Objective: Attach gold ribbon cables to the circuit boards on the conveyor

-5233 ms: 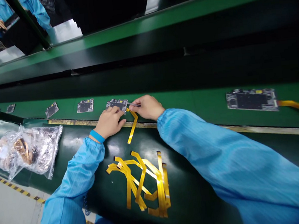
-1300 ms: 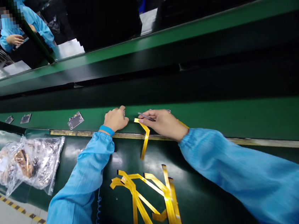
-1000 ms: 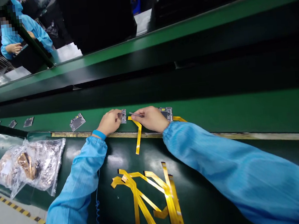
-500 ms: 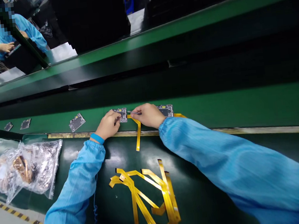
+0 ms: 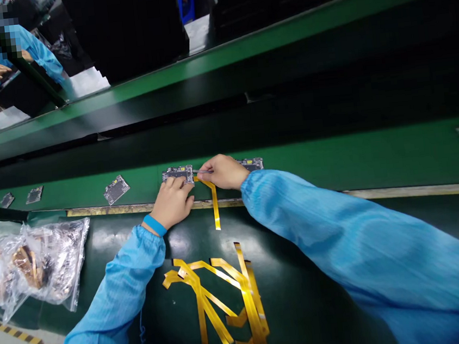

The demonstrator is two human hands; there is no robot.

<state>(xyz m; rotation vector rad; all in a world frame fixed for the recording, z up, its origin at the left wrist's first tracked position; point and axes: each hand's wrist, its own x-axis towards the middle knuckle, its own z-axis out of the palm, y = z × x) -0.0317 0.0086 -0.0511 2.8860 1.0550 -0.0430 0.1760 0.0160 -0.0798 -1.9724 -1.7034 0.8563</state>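
On the green belt lies a circuit board (image 5: 177, 171), with a yellow flex cable (image 5: 215, 206) at its right end that bends and hangs over the belt's near edge. The fingertips of my left hand (image 5: 172, 201) rest on the board's near side, the fingers apart and the thumb held away. My right hand (image 5: 224, 171) pinches thin grey tweezers (image 5: 202, 171), whose tip reaches the board's right end, over the cable. Just behind my right hand is a second circuit board (image 5: 253, 164), partly covered by it.
A pile of yellow flex cables (image 5: 216, 299) lies on the near green surface. Clear plastic bags (image 5: 38, 263) of parts sit at left. Several boards, including a tilted one (image 5: 116, 190), lie along the belt. A co-worker in blue (image 5: 36, 47) is beyond the frame.
My left hand has let go of the board's left end and opened, its fingertips now along the near side. My right hand stays at the cable end with the tweezers. The view has shifted slightly.
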